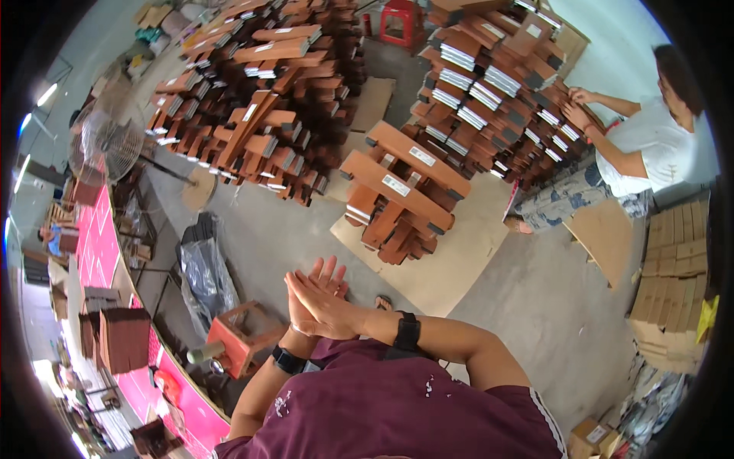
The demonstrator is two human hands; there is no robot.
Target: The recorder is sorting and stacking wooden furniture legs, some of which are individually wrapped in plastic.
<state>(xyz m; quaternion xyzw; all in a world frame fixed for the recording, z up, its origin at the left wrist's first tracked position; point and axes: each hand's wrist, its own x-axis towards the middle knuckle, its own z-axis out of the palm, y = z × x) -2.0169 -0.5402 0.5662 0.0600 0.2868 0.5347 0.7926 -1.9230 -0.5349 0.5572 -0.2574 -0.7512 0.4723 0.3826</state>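
Both hands empty, left hand (330, 277) and right hand (317, 306) pressed palm-to-palm, grip released; bundled wood stack (401, 199) at 1 o'clock untouched; a reach comes next.

Matt brown wooden boxes (405, 191), flat matt cardboard sheet (451, 260) on smooth concrete floor (535, 306), glossy plastic bag (205, 277)

Single head-worn fisheye view, looking steeply down from above the person's chest. The hands (319, 300) lie close below the lens at lower centre; the floor (527, 306) and wood stacks (405, 191) spread farther off, curving toward the dark circular rim.
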